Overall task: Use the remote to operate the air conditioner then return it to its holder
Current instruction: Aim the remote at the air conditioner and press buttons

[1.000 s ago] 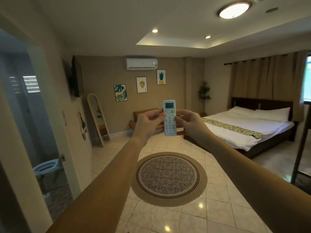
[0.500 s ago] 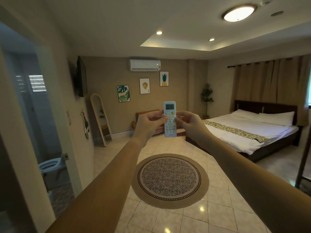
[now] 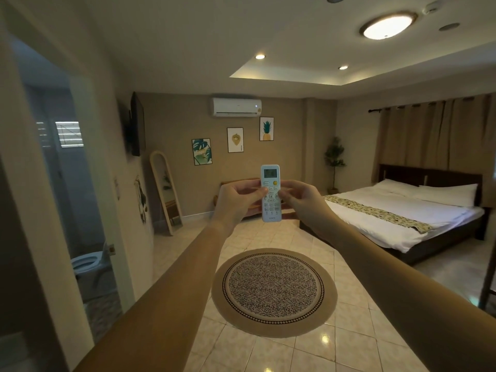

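Observation:
A white remote (image 3: 271, 208) with a small screen and a yellow button stands upright at arm's length, facing me. My left hand (image 3: 237, 201) grips its left side, thumb on the buttons. My right hand (image 3: 302, 201) holds its right side, thumb also resting on the keypad. The white air conditioner (image 3: 236, 106) hangs high on the far wall, above and beyond the remote. No holder for the remote shows in this view.
A round patterned rug (image 3: 273, 291) lies on the tiled floor ahead. A bed (image 3: 402, 216) fills the right side. A leaning mirror (image 3: 166, 191) and a wall TV (image 3: 137, 124) are on the left, beside a bathroom doorway (image 3: 67, 210). A dark post (image 3: 489, 277) stands at far right.
The view has tilted slightly downward and to the left, so the room sits lower and further right in frame. Both hands still hold the remote; the thumbs have shifted slightly on the keypad.

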`<state>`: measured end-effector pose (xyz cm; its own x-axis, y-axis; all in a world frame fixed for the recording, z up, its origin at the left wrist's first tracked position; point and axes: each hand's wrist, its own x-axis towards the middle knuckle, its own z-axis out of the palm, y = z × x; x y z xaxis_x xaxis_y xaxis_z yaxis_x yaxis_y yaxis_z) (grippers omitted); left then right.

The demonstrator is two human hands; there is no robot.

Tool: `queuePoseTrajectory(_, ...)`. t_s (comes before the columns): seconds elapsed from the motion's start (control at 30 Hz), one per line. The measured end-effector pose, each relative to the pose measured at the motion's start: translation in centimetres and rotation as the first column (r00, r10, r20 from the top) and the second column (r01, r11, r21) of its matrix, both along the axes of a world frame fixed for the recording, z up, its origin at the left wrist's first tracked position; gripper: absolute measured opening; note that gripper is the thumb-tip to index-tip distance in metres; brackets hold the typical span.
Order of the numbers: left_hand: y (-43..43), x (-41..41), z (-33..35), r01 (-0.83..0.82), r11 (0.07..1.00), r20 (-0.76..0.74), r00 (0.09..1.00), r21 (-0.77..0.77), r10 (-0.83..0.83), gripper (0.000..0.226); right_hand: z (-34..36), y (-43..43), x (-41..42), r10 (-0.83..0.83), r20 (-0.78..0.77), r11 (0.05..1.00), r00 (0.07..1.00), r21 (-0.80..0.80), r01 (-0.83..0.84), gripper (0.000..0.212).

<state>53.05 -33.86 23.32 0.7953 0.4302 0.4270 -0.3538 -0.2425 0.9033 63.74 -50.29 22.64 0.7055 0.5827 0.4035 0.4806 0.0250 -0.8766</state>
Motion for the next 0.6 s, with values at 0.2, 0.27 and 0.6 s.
queuePoseTrajectory(0.2, 0.2, -0.1, 0.7, -0.024, 0.985, -0.152, 0.988, -0.168, -0.002, 0.016, 0.8, 0.8, -0.8, 0.005, -0.201, 0.998, 0.980, -0.056, -0.016, 0.020)
queuePoseTrajectory(0.27, 0.2, -0.2, 1.2, -0.044, 0.977, -0.229, 0.973, -0.209, -0.005, 0.013, 1.4, 1.1, -0.9, 0.017, -0.317, 0.995, 0.948, -0.085, -0.046, 0.017)
queuePoseTrajectory(0.6, 0.2, -1.3, 3.5, -0.087, 0.923, -0.410, 0.908, -0.375, -0.081, 0.007, 3.9, 2.3, -1.9, -0.032, -0.515, 0.988, 0.857, -0.144, -0.049, 0.017)
